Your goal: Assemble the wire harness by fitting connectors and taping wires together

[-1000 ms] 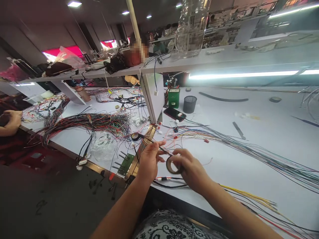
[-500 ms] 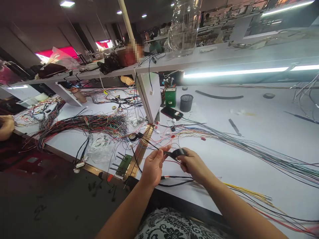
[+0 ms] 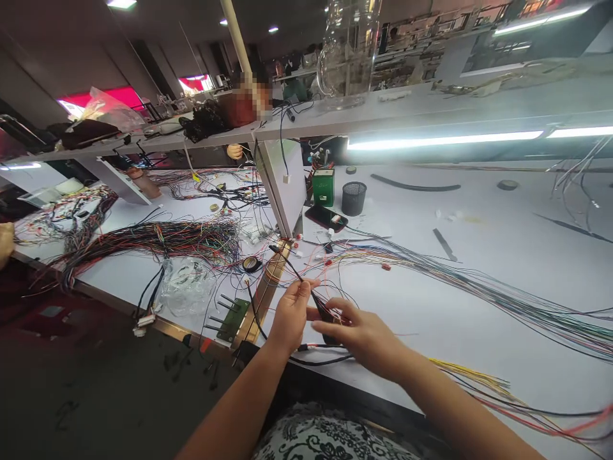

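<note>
My left hand (image 3: 290,316) pinches a thin black-wrapped wire bundle (image 3: 288,260) between thumb and forefinger. The bundle slants from the upper left down toward my right hand (image 3: 366,332). There the thumb and forefinger are spread apart beside a roll of black tape (image 3: 330,339), which hangs at the bundle just below my left fingertips. Part of the roll is hidden behind the right fingers, and whether they touch it is hard to see. Loose thin wires fan out behind the fingers. Under both hands a black cable (image 3: 318,363) runs along the table's front edge.
Long loose wires (image 3: 460,281) stretch across the table to the right. A phone (image 3: 325,217), a green box (image 3: 324,188) and a mesh cup (image 3: 354,199) stand behind. Left are a green pinned block (image 3: 233,321), a tangled wire bundle (image 3: 163,239) and a co-worker's hand (image 3: 6,240).
The tape roll has dropped from my right hand's grip to hang below the bundle. My right fingers have spread apart and turned over it. The left hand keeps its pinch.
</note>
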Demonstrator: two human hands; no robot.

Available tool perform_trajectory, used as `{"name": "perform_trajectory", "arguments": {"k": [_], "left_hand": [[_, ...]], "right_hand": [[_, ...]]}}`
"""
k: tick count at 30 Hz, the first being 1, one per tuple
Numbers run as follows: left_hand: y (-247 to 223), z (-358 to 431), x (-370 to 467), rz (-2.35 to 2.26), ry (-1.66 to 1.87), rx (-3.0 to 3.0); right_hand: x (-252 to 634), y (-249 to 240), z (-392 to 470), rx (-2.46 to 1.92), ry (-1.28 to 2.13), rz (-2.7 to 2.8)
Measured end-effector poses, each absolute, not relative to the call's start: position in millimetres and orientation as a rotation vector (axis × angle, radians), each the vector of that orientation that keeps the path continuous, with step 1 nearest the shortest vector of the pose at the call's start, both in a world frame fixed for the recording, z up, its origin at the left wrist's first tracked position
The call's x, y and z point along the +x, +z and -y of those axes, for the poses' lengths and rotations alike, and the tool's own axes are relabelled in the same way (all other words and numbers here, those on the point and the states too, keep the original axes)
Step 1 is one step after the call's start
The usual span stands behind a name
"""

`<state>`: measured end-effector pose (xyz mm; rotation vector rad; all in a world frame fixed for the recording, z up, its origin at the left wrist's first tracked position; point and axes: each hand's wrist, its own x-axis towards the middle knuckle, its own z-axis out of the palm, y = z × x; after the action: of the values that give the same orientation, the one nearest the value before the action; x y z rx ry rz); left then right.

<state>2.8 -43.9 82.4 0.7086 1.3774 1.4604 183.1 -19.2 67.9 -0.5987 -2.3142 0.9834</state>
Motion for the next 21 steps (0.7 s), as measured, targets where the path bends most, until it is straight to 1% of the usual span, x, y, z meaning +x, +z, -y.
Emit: {"name": "perform_trajectory", "arguments": {"k": [2,4,5,7,9,10,14,17,21], "left_hand": [[77,45,4,-1.350,1.415,0.624],[73,48,3,-1.296,1.442,0.569],[71,50,2,-1.254,1.492,0.555],[66,53,2,-1.170,1.592,0.538],[62,54,7,-1.116,1.641,0.509],[60,55,10,-1.106,1.634,0.497],[56,57,30,-1.112,1.483,0.557],[58,57,35,-1.149,1.493,0.660],[69,56,22,-1.255,1.372,1.076]], "right_hand": [[178,61,22,-0.633,0.912,2.283],[175,55,21,-0.790,1.001,2.053],[174,52,19,-0.903,1.111,1.882],[172,49,13,-1.118,1.436,1.521],[170,50,9,-1.236,1.711,1.284],[169,51,8,-1.258,1.779,1.220],[165,54,8,-1.237,1.768,1.182],[167,53,8,-1.274,1.871,1.264],[175,53,6,-1.310,2.016,1.307]]}}
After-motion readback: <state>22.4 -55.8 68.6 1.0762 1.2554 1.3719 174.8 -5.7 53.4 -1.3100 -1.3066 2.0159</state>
